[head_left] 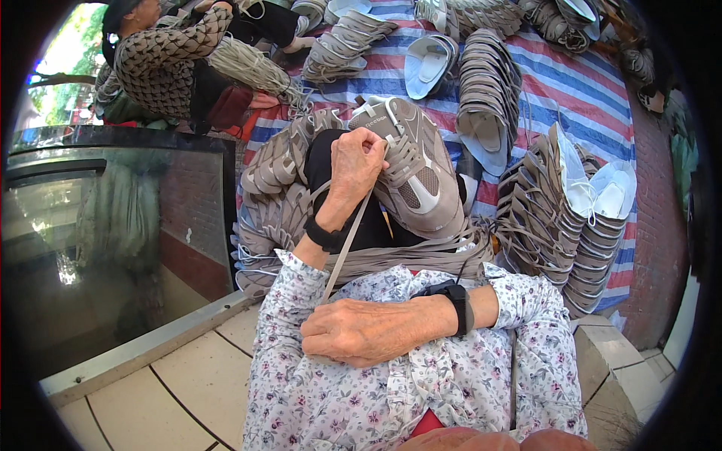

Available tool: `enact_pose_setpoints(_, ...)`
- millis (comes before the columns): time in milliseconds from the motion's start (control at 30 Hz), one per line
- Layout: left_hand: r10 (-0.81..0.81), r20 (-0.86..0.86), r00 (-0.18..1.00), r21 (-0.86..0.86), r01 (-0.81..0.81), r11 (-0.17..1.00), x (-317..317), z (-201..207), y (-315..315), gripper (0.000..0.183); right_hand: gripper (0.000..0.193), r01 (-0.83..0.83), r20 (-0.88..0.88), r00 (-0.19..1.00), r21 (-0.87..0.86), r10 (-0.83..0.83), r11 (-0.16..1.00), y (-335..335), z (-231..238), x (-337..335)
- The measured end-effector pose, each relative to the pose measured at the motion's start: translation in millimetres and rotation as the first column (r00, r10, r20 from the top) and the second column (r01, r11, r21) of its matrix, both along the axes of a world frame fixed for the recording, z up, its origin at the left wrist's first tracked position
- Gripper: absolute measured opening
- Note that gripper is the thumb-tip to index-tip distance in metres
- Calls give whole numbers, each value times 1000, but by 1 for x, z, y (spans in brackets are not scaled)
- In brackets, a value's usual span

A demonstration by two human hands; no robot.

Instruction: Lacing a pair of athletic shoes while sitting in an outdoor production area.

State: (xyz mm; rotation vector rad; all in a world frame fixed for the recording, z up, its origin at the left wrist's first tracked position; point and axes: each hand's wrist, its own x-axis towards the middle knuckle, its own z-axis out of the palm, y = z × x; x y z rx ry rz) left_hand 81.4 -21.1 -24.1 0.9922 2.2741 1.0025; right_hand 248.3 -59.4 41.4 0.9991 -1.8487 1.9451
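A taupe sneaker [412,161] rests over my dark-trousered legs, its toe pointing toward me and its laces [406,159] partly threaded through the eyelets. At the shoe's left edge, my left hand [356,167] is closed, thumb and forefinger pinching a flat beige shoelace by the upper eyelets. From there the shoelace [347,252] runs down in a straight, taut line to my right hand [361,331]. That hand is closed round it in front of my floral shirt, its fingertips hidden from view. A bundle of loose laces [421,259] lies across my lap.
Nested rows of shoe uppers [489,98] lie on a striped tarp [579,90]. More stacks stand at my right [541,203] and left [278,158]. A dark glass panel [120,240] borders the left. Another person [169,60] sits at the far left beside hanging laces.
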Motion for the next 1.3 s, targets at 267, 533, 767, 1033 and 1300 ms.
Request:
enact_pose_setpoints(267,188,399,898,236,-299,925,3,-14,-7,13,20,40,-2,999,-28,-40,999,3,-3,0)
enact_pose_setpoints(533,317,55,947,334,-317,888,5,-36,4,9,22,70,-40,997,-31,-72,997,3,0,-4)
enact_pose_setpoints(767,105,251,962,351,-192,916,12,-24,-5,12,16,76,15,997,-35,-76,996,9,-1,-3)
enact_pose_setpoints(1033,121,-48,992,274,-103,956,10,-21,2,9,15,122,38,992,-56,-120,991,12,-4,-7)
enact_pose_setpoints(1300,-22,-333,943,40,37,999,0,-5,8,19,15,114,44,993,-37,-112,993,16,-8,-6)
